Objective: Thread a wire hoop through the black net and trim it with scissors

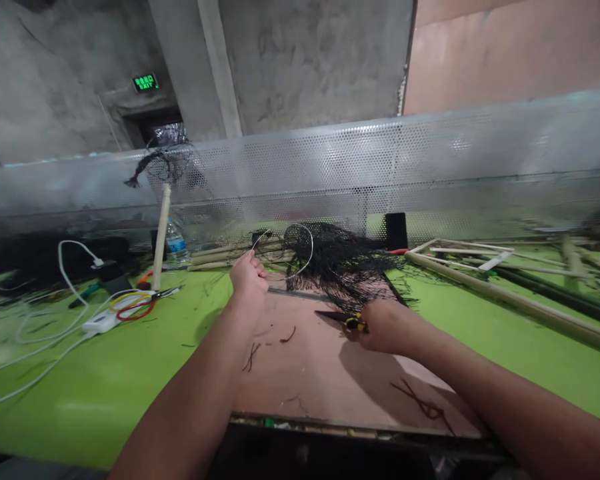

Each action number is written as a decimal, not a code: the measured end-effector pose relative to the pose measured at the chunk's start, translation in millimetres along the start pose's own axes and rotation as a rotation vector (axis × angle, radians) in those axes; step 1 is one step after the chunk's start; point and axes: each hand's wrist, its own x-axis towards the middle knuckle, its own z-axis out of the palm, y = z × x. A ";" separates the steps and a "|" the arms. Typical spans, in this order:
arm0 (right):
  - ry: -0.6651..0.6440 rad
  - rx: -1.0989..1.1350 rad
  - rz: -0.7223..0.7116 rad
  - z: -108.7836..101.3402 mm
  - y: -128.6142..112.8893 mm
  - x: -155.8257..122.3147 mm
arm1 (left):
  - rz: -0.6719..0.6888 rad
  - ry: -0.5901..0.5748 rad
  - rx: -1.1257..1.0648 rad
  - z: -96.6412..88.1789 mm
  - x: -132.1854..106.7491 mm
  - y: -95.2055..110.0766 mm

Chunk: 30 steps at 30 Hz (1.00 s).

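My left hand (250,272) is closed on a thin white wire (311,243), which bends in a loop to the right over a heap of black mesh netting (325,257). In my right hand (385,325) is a pair of pliers (343,319) with dark pointed jaws and yellow-and-black handles, the jaws pointing left. Both hands are above a pinkish board (310,380). Short dark brown scraps (425,403) lie on the board near its front right, with a few more left of its middle.
A white power strip (101,323) with cables and a water bottle (176,241) stand at left, beside an upright bamboo stick (162,233). Long bamboo poles (510,303) and a small frame (463,252) lie at right. Behind is a perforated metal panel (310,167); a black phone-like slab (396,231) leans there.
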 end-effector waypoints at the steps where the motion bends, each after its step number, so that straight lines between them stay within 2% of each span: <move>1: 0.005 0.032 0.031 -3.0 -0.4 1.3 | 0.019 0.022 0.000 0.2 -0.4 0.9; 5: 0.049 0.278 0.180 -12.3 1.7 7.8 | 0.066 0.085 -0.003 2.2 -2.7 2.6; 8: -0.004 0.613 0.277 -15.1 4.8 9.5 | 0.063 0.099 -0.020 3.4 -4.3 3.7; 12: -0.096 1.257 0.219 -12.8 5.3 7.1 | 0.047 0.092 -0.061 3.6 -4.8 8.0; 14: -0.066 1.428 0.181 -7.7 4.1 7.2 | 0.036 0.083 -0.080 3.9 -5.3 10.5; 17: 0.093 1.390 0.157 2.0 2.3 11.2 | 0.023 0.058 -0.102 5.3 -8.1 12.1; 20: 0.254 1.179 0.057 6.9 1.6 16.3 | 0.006 0.012 -0.118 7.7 -13.5 10.9; 22: 0.308 1.002 -0.043 6.6 1.1 17.8 | -0.010 -0.019 -0.126 9.2 -17.0 10.2; 26: 0.280 0.791 -0.152 4.4 -1.4 15.5 | -0.027 -0.067 -0.146 10.5 -19.9 12.7; 30: 0.225 0.780 -0.086 7.1 -1.7 12.5 | -0.012 -0.089 -0.175 9.8 -19.4 18.0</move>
